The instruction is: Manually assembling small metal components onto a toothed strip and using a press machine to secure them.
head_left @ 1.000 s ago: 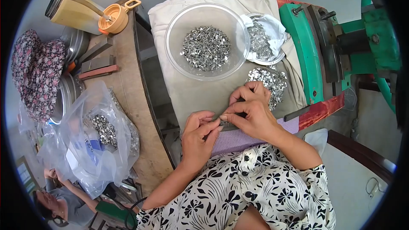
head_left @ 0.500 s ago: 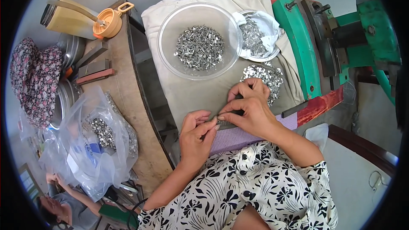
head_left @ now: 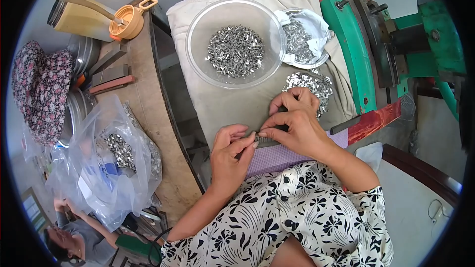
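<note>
At the near edge of the cloth-covered table, my left hand [head_left: 231,152] and my right hand [head_left: 296,119] meet fingertip to fingertip. Both pinch at a small ridged row of metal pieces [head_left: 266,139], largely covered by the fingers; what lies inside each pinch is too small to make out. Just beyond my right hand is a loose pile of shiny flat metal pieces [head_left: 324,89]. Farther off stands a large clear plastic bowl [head_left: 198,64] holding many small bent metal pieces [head_left: 235,51]. Beside it, a white-lined dish [head_left: 319,32] contains thin metal pins [head_left: 296,39].
A green machine [head_left: 344,49] borders the right side, with a dark bar [head_left: 345,124] near it. On the left, a wooden table [head_left: 148,113] bears a plastic bag of metal pieces [head_left: 121,151], metal blocks [head_left: 111,75] and an orange-lidded bottle [head_left: 81,24]. Another person [head_left: 84,240] sits lower left.
The view has shifted slightly. My hands keep nearly the same pose at the ridged row, with only small finger movement.
</note>
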The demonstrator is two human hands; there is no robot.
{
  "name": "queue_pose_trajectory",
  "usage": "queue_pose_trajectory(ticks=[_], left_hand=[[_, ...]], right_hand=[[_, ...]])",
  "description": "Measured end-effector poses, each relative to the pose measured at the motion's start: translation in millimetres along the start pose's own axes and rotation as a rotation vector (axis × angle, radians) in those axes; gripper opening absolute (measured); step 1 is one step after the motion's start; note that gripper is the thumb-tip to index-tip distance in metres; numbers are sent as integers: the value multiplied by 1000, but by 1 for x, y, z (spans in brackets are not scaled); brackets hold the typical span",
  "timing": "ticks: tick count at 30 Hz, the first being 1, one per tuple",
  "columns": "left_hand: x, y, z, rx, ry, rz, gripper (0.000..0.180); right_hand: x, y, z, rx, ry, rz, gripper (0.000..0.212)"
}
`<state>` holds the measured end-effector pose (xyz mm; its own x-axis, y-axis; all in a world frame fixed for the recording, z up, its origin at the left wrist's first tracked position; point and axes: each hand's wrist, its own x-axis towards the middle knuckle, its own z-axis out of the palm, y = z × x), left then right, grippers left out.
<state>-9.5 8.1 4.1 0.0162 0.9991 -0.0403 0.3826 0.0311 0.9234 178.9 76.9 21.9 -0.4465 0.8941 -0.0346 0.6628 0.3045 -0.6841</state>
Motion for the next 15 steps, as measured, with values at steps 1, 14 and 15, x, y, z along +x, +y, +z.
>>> queue_pose_trajectory(ticks=[1, 14, 15], left_hand=[[0, 0, 0, -6, 0, -5, 24], [1, 0, 0, 4, -2, -4, 25], [1, 0, 0, 4, -4, -4, 25]], right_hand=[[0, 0, 0, 5, -7, 6, 16], [1, -1, -6, -24, -27, 4, 13], [2, -3, -6, -25, -26, 6, 13]])
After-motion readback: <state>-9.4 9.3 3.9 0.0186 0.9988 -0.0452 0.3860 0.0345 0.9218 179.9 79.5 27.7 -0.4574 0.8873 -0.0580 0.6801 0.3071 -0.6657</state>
